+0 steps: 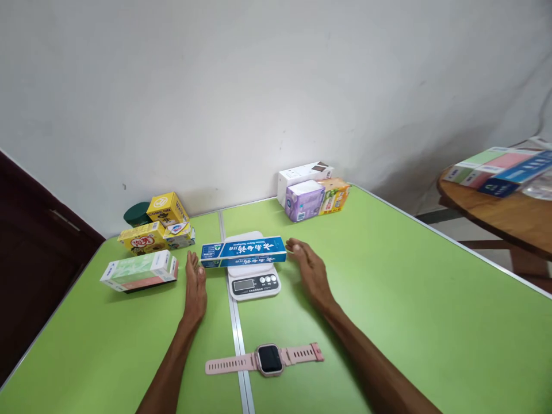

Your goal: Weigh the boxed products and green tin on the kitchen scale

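A long blue toothpaste box (244, 252) lies crosswise on a white kitchen scale (255, 287), sticking out past the platform on both sides. The scale's small display looks dark. My left hand (195, 287) is held edge-on just off the box's left end, fingers stretched out and holding nothing. Off the right end is my right hand (311, 273), its fingers extended toward the box with a small gap between. Closer to me, a smartwatch (269, 360) with a pink strap lies flat, face up.
Green-and-pink boxes (140, 270), yellow boxes (142, 237) and a dark green lid (137, 214) stand on the left of the green table (388, 287). Purple tissue packs (305, 201) and a white box (302, 172) sit by the wall. More boxes lie on a wooden stool (509, 215).
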A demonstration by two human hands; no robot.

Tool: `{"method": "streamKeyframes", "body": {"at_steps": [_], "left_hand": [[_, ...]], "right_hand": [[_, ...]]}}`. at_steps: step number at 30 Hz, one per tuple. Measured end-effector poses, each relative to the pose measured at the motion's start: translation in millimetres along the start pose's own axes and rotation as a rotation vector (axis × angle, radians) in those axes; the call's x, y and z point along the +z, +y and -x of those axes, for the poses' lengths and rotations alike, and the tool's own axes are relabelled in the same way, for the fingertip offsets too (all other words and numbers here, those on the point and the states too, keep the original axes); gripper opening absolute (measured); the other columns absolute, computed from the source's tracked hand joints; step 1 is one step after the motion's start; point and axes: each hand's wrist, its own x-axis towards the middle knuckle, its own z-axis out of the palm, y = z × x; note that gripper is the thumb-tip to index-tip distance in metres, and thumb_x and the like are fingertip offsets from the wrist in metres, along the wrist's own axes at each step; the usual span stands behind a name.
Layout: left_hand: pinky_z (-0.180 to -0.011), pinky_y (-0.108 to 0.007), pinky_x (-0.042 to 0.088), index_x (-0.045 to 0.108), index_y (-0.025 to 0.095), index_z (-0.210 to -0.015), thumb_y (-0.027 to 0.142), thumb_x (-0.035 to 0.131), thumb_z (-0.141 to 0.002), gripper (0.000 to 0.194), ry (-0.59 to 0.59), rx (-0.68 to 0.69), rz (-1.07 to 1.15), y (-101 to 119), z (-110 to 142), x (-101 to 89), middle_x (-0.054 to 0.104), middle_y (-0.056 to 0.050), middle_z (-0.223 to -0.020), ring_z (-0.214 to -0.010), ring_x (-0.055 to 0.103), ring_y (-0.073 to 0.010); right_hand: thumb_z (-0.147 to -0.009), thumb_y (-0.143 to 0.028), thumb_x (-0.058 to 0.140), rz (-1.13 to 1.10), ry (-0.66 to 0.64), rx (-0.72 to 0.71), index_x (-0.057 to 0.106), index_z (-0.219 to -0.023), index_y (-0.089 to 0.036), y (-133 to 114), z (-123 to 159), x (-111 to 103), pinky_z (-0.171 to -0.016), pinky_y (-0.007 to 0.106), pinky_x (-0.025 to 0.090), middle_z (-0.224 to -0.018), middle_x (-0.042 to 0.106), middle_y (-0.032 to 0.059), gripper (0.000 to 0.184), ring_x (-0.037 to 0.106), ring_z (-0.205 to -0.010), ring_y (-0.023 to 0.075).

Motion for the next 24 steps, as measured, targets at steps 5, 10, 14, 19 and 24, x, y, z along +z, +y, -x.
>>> {"method": "streamKeyframes", "body": {"at_steps": [5, 10, 14, 19, 24], "left_hand": [[-0.131, -0.044, 0.014, 0.034, 0.026, -0.159, 0.069, 0.037, -0.099, 0.074, -0.109, 0.018, 0.005, 13.7, 9.9, 9.0, 0.034, -0.010, -0.168, -0.159, 0.023, -0.0253], [-0.131, -0.046, 0.016, 0.027, 0.023, -0.161, 0.071, 0.039, -0.098, 0.081, -0.176, 0.084, -0.059, 55.9, 24.7, 30.7, 0.033, -0.013, -0.168, -0.158, 0.027, -0.0279], [-0.130, -0.046, 0.018, 0.023, 0.023, -0.163, 0.068, 0.042, -0.098, 0.081, -0.331, 0.177, -0.101, 98.7, 39.8, 80.6, 0.028, -0.013, -0.170, -0.158, 0.026, -0.0275], [-0.131, -0.044, 0.010, 0.013, 0.014, -0.164, 0.068, 0.040, -0.097, 0.090, -0.509, 0.027, -0.161, 109.6, 50.8, 176.1, 0.011, -0.016, -0.174, -0.162, 0.007, -0.0268], [-0.131, -0.046, 0.004, 0.014, 0.008, -0.162, 0.059, 0.039, -0.098, 0.085, -0.510, 0.053, -0.373, 90.0, 41.5, 249.6, 0.018, -0.023, -0.171, -0.162, 0.012, -0.0270]], "right_hand": [[-0.095, -0.060, 0.057, 0.030, -0.107, -0.103, 0.054, -0.145, -0.023, -5.6, 29.9, 26.4, -0.106, 0.046, 0.054, -0.145, 0.059, 0.0138, 0.062, 0.061, -0.129, 0.0303], [-0.096, -0.061, 0.052, 0.005, -0.014, -0.117, 0.054, -0.144, -0.019, -24.3, 16.1, 9.0, -0.106, 0.046, 0.051, -0.141, 0.061, 0.0160, 0.064, 0.062, -0.125, 0.0302], [-0.094, -0.067, 0.047, 0.092, 0.242, -0.105, 0.058, -0.137, -0.015, -44.9, -17.4, -46.7, -0.098, 0.047, 0.053, -0.126, 0.070, 0.0171, 0.068, 0.067, -0.109, 0.0314], [-0.090, -0.072, 0.041, 0.306, 0.398, -0.035, 0.059, -0.134, -0.013, -27.8, -61.9, -124.6, -0.097, 0.052, 0.051, -0.119, 0.072, 0.0196, 0.076, 0.067, -0.102, 0.0348], [-0.092, -0.061, 0.034, 0.515, 0.368, -0.088, 0.046, -0.145, -0.007, 16.8, -102.4, -165.9, -0.111, 0.056, 0.041, -0.143, 0.058, 0.0262, 0.077, 0.057, -0.130, 0.0386]]}}
